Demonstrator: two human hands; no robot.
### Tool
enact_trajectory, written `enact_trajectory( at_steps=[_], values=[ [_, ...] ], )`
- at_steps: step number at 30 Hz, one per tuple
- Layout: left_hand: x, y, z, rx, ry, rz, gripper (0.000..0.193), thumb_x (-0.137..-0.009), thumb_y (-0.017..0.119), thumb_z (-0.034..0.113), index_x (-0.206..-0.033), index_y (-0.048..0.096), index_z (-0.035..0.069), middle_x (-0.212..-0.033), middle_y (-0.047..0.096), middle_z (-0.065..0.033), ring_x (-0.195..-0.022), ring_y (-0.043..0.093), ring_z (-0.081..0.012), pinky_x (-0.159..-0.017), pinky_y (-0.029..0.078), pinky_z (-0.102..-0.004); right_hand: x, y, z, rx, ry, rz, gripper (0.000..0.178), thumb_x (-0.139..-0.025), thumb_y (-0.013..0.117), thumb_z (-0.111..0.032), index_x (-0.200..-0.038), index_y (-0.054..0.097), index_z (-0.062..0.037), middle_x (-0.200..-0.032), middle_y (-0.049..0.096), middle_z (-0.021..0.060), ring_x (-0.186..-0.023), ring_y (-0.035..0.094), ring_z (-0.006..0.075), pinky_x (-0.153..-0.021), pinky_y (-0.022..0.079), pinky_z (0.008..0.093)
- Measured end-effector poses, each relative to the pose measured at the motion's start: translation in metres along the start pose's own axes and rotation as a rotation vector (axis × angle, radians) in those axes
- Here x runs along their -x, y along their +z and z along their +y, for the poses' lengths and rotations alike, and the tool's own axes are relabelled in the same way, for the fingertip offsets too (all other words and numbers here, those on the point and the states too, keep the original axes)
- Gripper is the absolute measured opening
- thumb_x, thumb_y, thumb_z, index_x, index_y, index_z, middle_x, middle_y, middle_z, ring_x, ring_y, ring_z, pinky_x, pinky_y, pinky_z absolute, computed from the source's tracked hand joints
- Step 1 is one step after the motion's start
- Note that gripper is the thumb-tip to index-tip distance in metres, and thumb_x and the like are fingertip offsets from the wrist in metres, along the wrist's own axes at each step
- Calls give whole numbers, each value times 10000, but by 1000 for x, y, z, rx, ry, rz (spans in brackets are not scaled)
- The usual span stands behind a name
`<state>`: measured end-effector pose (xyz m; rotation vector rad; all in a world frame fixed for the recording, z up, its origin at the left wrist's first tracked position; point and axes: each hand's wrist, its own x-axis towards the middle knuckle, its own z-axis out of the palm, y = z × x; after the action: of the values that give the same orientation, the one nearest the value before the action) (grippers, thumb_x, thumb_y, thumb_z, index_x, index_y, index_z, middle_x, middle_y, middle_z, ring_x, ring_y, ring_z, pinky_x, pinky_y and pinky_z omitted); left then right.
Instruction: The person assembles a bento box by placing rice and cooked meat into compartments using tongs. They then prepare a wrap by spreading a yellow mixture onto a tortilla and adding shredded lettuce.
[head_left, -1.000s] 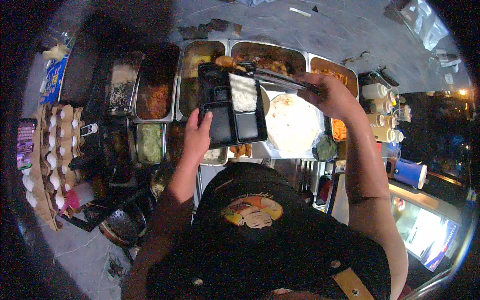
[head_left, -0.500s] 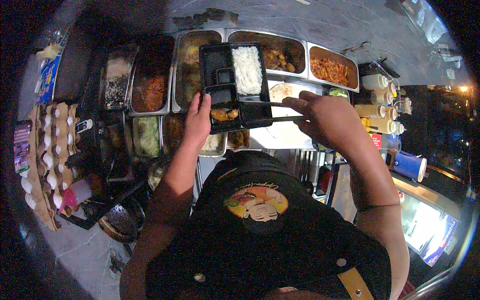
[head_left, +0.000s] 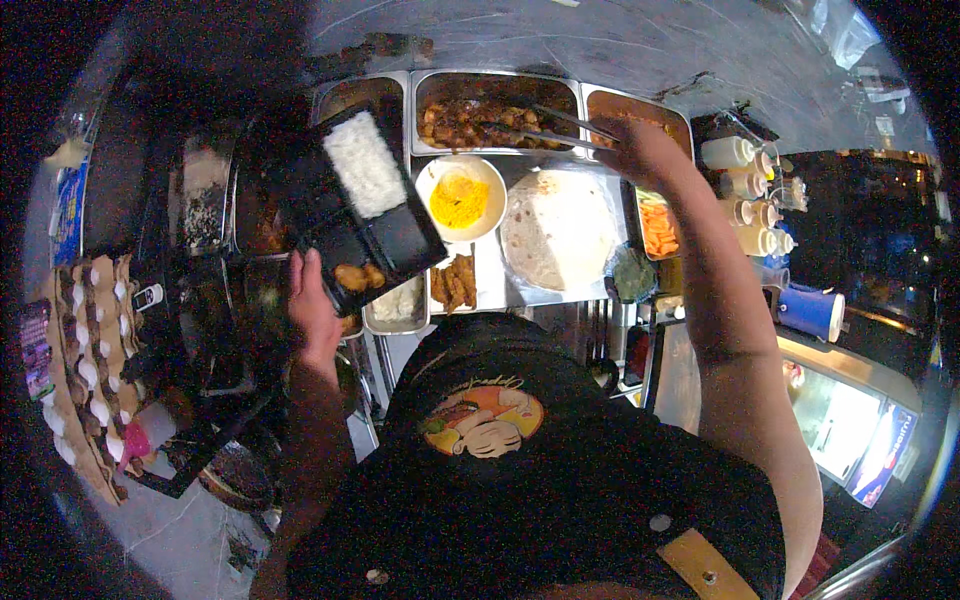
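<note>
A black compartment tray (head_left: pixel 405 240) is tilted in my left hand (head_left: pixel 315 310), whose fingers grip its near left edge. White rice (head_left: pixel 366 165) fills its long far section, and a few browned chunks (head_left: pixel 358 277) lie in a near compartment. My right hand (head_left: pixel 645 150) is closed round a pair of tongs (head_left: pixel 570 140). The tong tips reach into a metal pan (head_left: pixel 497 82) of dark, saucy chunks (head_left: pixel 455 122) at the back of the counter. Whether the tips pinch a piece I cannot tell.
A white bowl (head_left: pixel 425 190) of yellow food stands beside round flatbreads (head_left: pixel 545 235). Carrot pieces (head_left: pixel 660 225) fill a container under my right forearm. Several squeeze bottles (head_left: pixel 740 185) and a blue cup (head_left: pixel 808 312) are at right. Egg cartons (head_left: pixel 95 360) lie at left.
My left hand has carried the tray left and tilted it, uncovering the yellow bowl and flatbreads. My right hand has moved the tongs from the tray to the back pan.
</note>
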<state>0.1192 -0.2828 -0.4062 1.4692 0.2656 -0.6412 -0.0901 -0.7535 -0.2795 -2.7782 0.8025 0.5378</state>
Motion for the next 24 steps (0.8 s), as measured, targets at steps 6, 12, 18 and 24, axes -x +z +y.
enact_trajectory(
  at_steps=[6,12,18,24],
  values=[
    [-23,-31,-17,28,21,100,625,-1090,621,381,-1607,442,79,-1526,582,-131,-1348,599,-335,-1119,502,-482,-100,64,17,8,-19,-165,483,-933,742,-367,-1340,682,-113,-1126,779,217,-1030,755,421,-889,597,520],
    [-21,-99,-59,-671,708,-1,626,-1094,600,352,-1587,415,15,-1543,536,-182,-1377,557,-368,-1184,449,-516,-104,42,-36,10,-118,-140,387,-946,694,-306,-1281,709,-114,-1111,785,212,-1007,763,414,-860,606,524],
    [45,-23,-15,-1061,1090,-4,605,-1045,699,369,-1512,533,21,-1485,604,-146,-1344,592,-316,-1192,434,-448,-116,87,21,62,-80,-120,415,-923,721,-292,-1309,721,-139,-1108,788,203,-1013,766,399,-879,606,516],
    [-13,-15,-17,-205,110,85,472,-1082,641,264,-1463,577,-7,-1496,587,-174,-1376,554,-326,-1214,399,-431,-87,67,13,-69,-100,-65,473,-948,762,-326,-1374,703,-131,-1112,793,196,-1029,760,411,-914,595,490]
  ],
)
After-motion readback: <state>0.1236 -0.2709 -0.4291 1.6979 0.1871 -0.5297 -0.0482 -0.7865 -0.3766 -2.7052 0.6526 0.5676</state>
